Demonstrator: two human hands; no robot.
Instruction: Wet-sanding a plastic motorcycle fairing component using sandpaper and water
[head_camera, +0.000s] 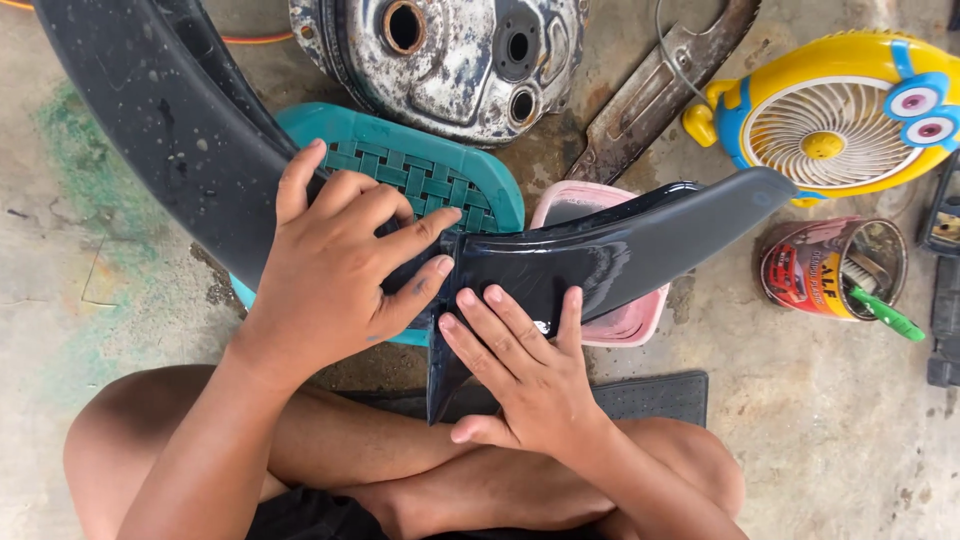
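Hands (430, 320) flat atop black fairing panel (610, 250)

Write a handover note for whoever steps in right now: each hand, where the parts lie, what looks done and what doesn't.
Left hand: fingers spread flat on the black plastic panel, near its joint with the long black fender.
Right hand: palm down, fingers pressing the panel's lower glossy face.
Panel lies across the lap, over a teal woven stool and pink tub.
Nearby: open can with green-handled brush, yellow fan, worn metal tank.
Done: panel surface looks wet and glossy. Left: cannot tell; neither hand holds a tool.
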